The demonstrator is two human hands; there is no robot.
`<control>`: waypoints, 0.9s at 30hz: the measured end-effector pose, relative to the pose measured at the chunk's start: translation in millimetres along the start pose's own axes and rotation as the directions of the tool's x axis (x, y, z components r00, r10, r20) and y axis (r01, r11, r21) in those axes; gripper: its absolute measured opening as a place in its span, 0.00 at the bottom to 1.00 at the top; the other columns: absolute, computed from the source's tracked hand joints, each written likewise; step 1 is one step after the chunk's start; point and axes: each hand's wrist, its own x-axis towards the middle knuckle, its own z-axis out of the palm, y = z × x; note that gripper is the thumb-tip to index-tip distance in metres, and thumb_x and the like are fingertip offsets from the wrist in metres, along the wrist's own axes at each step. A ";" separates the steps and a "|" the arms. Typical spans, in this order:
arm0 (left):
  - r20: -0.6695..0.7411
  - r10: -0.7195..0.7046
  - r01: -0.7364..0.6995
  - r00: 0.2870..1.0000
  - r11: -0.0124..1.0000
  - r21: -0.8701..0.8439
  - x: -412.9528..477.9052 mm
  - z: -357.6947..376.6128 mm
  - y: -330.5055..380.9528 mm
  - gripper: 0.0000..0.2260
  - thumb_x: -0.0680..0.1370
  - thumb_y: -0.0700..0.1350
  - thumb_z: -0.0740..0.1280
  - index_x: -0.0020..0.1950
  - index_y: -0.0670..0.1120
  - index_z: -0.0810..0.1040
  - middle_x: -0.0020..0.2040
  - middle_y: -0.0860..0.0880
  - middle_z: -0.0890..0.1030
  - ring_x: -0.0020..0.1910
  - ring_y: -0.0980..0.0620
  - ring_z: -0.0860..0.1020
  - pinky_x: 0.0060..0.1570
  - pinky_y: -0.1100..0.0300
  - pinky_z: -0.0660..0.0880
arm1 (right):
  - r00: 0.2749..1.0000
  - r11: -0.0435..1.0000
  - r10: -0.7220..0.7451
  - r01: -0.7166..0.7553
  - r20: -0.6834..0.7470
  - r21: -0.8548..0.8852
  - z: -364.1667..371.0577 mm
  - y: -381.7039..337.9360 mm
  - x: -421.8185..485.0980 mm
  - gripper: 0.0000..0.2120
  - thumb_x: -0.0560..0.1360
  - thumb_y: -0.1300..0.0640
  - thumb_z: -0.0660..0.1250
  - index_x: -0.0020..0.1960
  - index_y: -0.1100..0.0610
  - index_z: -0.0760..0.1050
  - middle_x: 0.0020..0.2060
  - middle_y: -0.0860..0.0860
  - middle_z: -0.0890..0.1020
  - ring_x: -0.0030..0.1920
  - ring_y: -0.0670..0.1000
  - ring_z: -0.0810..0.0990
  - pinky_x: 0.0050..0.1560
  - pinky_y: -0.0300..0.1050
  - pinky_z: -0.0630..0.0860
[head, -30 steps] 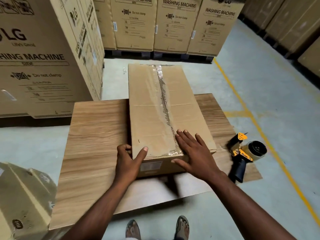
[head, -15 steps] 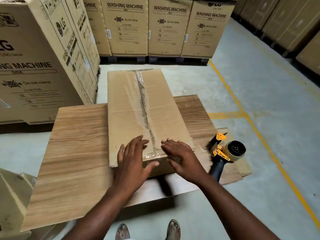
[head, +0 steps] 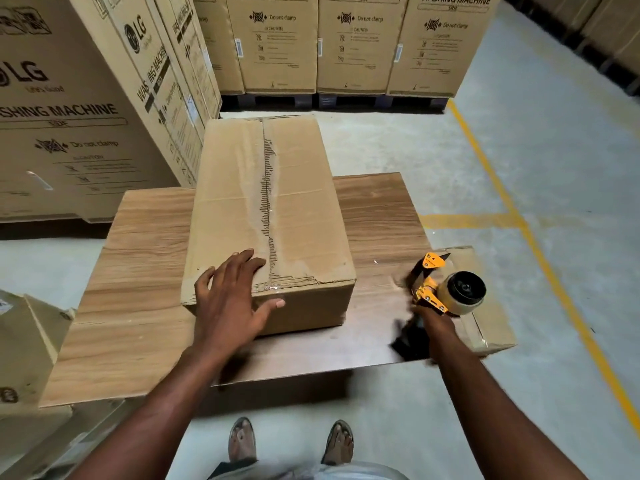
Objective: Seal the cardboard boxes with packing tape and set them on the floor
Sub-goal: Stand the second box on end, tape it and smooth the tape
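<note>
A long cardboard box (head: 298, 209) lies on the wooden table (head: 145, 271), its top seam covered by clear tape along the middle. My left hand (head: 232, 296) rests flat, fingers spread, on the box's near left corner. To the right, my right hand (head: 433, 320) is closed around the black handle of the yellow tape dispenser (head: 450, 289), which sits at the table's right edge, its roll facing up. The hand is blurred.
Tall washing-machine cartons (head: 79, 109) stand at the left and along the back (head: 360, 43) on pallets. A smaller carton (head: 491, 323) sits under the dispenser at the right, another (head: 27, 341) at the left. Yellow floor lines (head: 540, 251) run on the right. My sandalled feet (head: 291, 441) are below the table.
My right hand left the box's near end and moved right to grasp the tape dispenser. My left hand stayed flat on the box's near left corner. The view shifted.
</note>
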 end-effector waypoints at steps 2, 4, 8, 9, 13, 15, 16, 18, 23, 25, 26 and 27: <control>0.005 -0.014 0.014 1.000 1.000 0.004 -0.8 0.5 2.4 0.33 0.70 0.69 0.67 0.70 0.56 0.68 0.76 0.56 0.65 0.73 0.54 0.65 0.69 0.48 0.57 | 0.991 0.988 0.067 -0.082 0.119 0.128 4.1 5.1 10.8 0.11 0.70 0.59 0.75 0.49 0.60 0.77 0.39 0.58 0.82 0.39 0.59 0.83 0.45 0.56 0.81; 0.015 -0.031 0.031 0.999 1.000 0.005 -2.0 0.5 3.5 0.34 0.68 0.67 0.71 0.71 0.56 0.67 0.76 0.56 0.64 0.74 0.54 0.65 0.69 0.47 0.57 | 0.958 0.966 0.133 -0.182 0.254 0.181 10.2 3.9 10.6 0.04 0.76 0.59 0.68 0.44 0.56 0.74 0.36 0.55 0.79 0.32 0.55 0.78 0.38 0.48 0.76; 0.028 -0.076 0.077 0.997 0.997 -0.031 -2.8 -3.1 9.8 0.35 0.66 0.65 0.74 0.70 0.58 0.67 0.76 0.58 0.64 0.74 0.55 0.65 0.70 0.47 0.57 | 0.890 0.897 0.132 -0.295 0.437 0.329 11.3 11.2 28.0 0.05 0.78 0.57 0.67 0.44 0.56 0.73 0.33 0.54 0.79 0.32 0.55 0.78 0.43 0.51 0.75; 0.029 -0.090 0.091 0.996 0.995 -0.043 -1.9 -4.0 10.4 0.35 0.66 0.65 0.74 0.70 0.58 0.67 0.76 0.58 0.64 0.74 0.55 0.65 0.70 0.47 0.56 | 0.891 0.894 0.123 -0.291 0.438 0.341 11.9 12.3 28.6 0.06 0.77 0.56 0.68 0.43 0.57 0.74 0.32 0.53 0.79 0.31 0.54 0.77 0.43 0.50 0.75; 0.032 -0.093 0.095 0.995 0.994 -0.047 -1.8 -6.8 13.2 0.35 0.67 0.65 0.74 0.69 0.59 0.67 0.76 0.58 0.64 0.73 0.56 0.64 0.70 0.47 0.56 | 0.909 0.856 0.118 -0.297 0.399 0.423 22.1 5.8 17.9 0.18 0.78 0.51 0.66 0.31 0.54 0.68 0.22 0.48 0.67 0.22 0.49 0.65 0.31 0.41 0.64; 0.056 -0.093 0.095 0.994 0.994 -0.050 -1.6 -7.1 12.7 0.36 0.65 0.64 0.75 0.70 0.59 0.67 0.76 0.59 0.64 0.73 0.56 0.64 0.70 0.48 0.56 | 0.931 0.855 0.068 -0.240 0.359 0.461 31.7 -8.0 7.6 0.17 0.79 0.53 0.61 0.33 0.53 0.62 0.20 0.47 0.65 0.20 0.48 0.64 0.29 0.41 0.61; 0.078 -0.102 0.108 0.992 0.992 -0.070 -0.4 -8.3 12.5 0.36 0.65 0.64 0.75 0.69 0.60 0.67 0.75 0.60 0.64 0.73 0.56 0.64 0.69 0.49 0.56 | 0.936 0.847 0.047 -0.223 0.350 0.482 36.2 -17.6 1.2 0.17 0.80 0.54 0.59 0.33 0.52 0.60 0.19 0.47 0.64 0.19 0.48 0.63 0.28 0.41 0.61; 0.135 -0.142 0.166 0.981 0.969 -0.183 5.5 -11.8 9.3 0.33 0.63 0.67 0.74 0.66 0.62 0.71 0.73 0.62 0.66 0.71 0.60 0.65 0.70 0.49 0.55 | 0.941 0.815 0.021 -0.212 0.337 0.540 43.6 -40.8 -11.3 0.18 0.81 0.58 0.57 0.33 0.53 0.58 0.17 0.48 0.62 0.17 0.49 0.63 0.25 0.36 0.61; 0.261 -0.251 0.358 0.932 0.527 -0.770 17.0 -45.3 25.4 0.12 0.75 0.46 0.74 0.58 0.54 0.79 0.58 0.57 0.81 0.59 0.58 0.79 0.64 0.56 0.74 | 0.922 0.790 -0.007 -0.232 0.387 0.568 59.6 -97.8 -66.6 0.12 0.73 0.64 0.60 0.32 0.56 0.65 0.18 0.50 0.71 0.16 0.50 0.72 0.22 0.38 0.75; 0.328 -0.250 0.405 0.911 0.392 -0.826 18.5 -55.7 38.7 0.09 0.78 0.42 0.70 0.57 0.50 0.81 0.55 0.50 0.84 0.56 0.54 0.81 0.59 0.58 0.77 | 0.903 0.779 -0.046 -0.236 0.427 0.582 69.2 -113.7 -101.1 0.10 0.70 0.65 0.62 0.33 0.55 0.66 0.18 0.50 0.71 0.16 0.49 0.71 0.23 0.37 0.75; 0.389 -0.228 0.443 0.893 0.287 -0.850 18.8 -60.0 45.9 0.08 0.79 0.42 0.69 0.57 0.49 0.81 0.56 0.47 0.84 0.56 0.51 0.81 0.56 0.57 0.78 | 0.889 0.751 -0.080 -0.244 0.451 0.614 74.1 -121.0 -120.3 0.12 0.74 0.65 0.62 0.34 0.56 0.67 0.17 0.49 0.70 0.16 0.48 0.70 0.22 0.35 0.74; 0.453 -0.196 0.485 0.870 0.172 -0.858 19.9 -62.9 50.7 0.07 0.80 0.42 0.67 0.57 0.47 0.81 0.57 0.45 0.84 0.55 0.49 0.81 0.55 0.57 0.78 | 0.867 0.716 -0.117 -0.263 0.484 0.646 78.8 -127.9 -139.4 0.14 0.77 0.64 0.61 0.34 0.56 0.67 0.17 0.48 0.70 0.15 0.47 0.70 0.21 0.34 0.72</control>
